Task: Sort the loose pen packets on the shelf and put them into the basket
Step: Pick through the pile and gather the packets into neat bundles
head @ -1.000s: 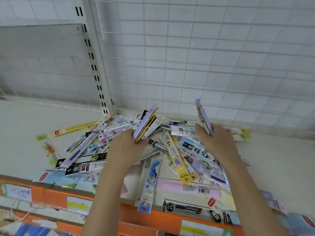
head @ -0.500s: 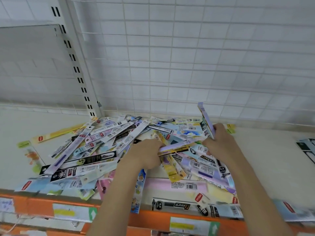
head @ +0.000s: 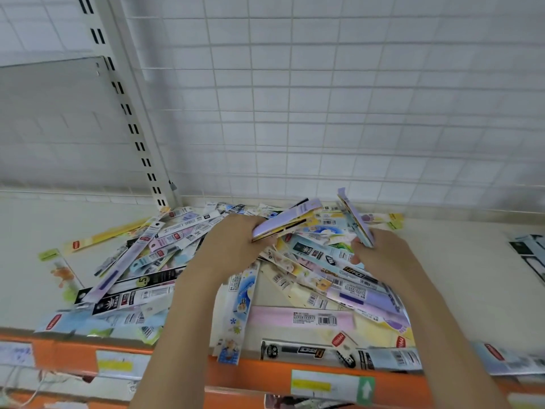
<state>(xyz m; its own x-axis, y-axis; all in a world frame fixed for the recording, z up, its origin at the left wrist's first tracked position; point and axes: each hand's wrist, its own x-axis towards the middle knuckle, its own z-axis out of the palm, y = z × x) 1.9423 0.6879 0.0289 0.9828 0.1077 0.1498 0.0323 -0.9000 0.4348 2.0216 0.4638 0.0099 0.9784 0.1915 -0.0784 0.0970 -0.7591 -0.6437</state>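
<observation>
The loose pen packets [head: 298, 278] look like thin printed card under clear plastic film, glossy, catching pale glints along their flat faces; the lilac bundle [head: 283, 224] in the left hand [head: 233, 243] shows smooth, satiny card with yellow edges; the shelf [head: 460, 278] is cream-painted metal, smooth and matt; its front rail [head: 259, 376] is orange, smooth, faintly shiny, bearing paper labels [head: 330, 385]; the slotted upright [head: 129, 113] is painted metal; the back grid [head: 324, 98] is thin white-coated wire.
</observation>
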